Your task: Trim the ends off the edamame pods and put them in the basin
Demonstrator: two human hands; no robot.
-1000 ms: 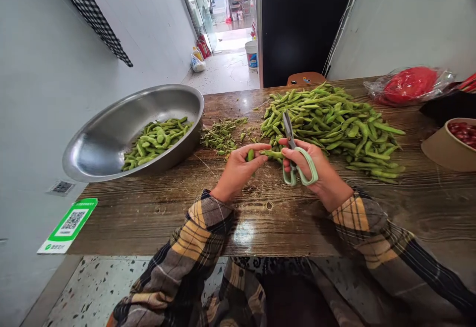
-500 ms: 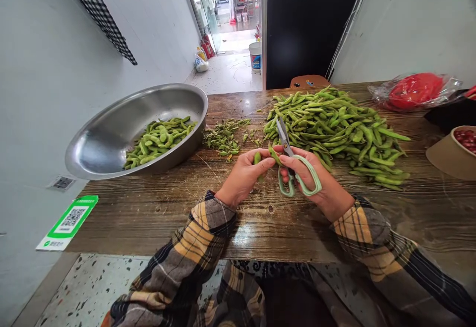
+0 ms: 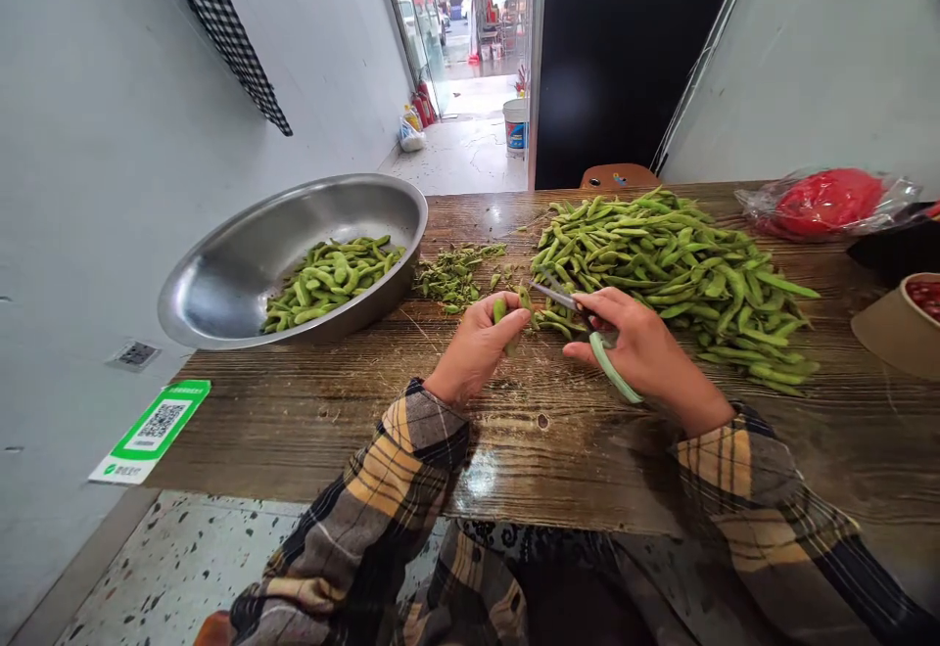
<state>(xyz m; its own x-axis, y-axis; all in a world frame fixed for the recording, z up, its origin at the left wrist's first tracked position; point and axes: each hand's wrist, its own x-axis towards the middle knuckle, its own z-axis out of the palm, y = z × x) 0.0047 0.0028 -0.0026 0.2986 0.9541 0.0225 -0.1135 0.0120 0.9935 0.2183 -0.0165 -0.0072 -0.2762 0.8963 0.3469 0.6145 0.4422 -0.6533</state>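
Note:
My left hand (image 3: 479,345) is closed on green soybean pods (image 3: 500,313), one of them standing up between thumb and forefinger. In my right hand (image 3: 640,345) is a pair of scissors with pale green handles (image 3: 611,368); the parted blades point left, close to the tip of the held pod. Behind my right hand lies a large heap of soybean pods (image 3: 668,269). A small pile of cut-off pod ends (image 3: 459,274) sits between the heap and a steel basin (image 3: 352,186). More pods (image 3: 330,282) rest inside the tilted basin.
A green QR-code card (image 3: 158,426) lies at the table's left edge, against the wall. On the right are a red item in clear plastic (image 3: 829,204) and a paper tub (image 3: 892,328) with red contents. Beyond the table stand a brown chair (image 3: 619,176) and a white bucket (image 3: 515,127).
My right hand has turned and moved right, away from my left hand, and the scissor blades now point left instead of up. The view has shifted slightly.

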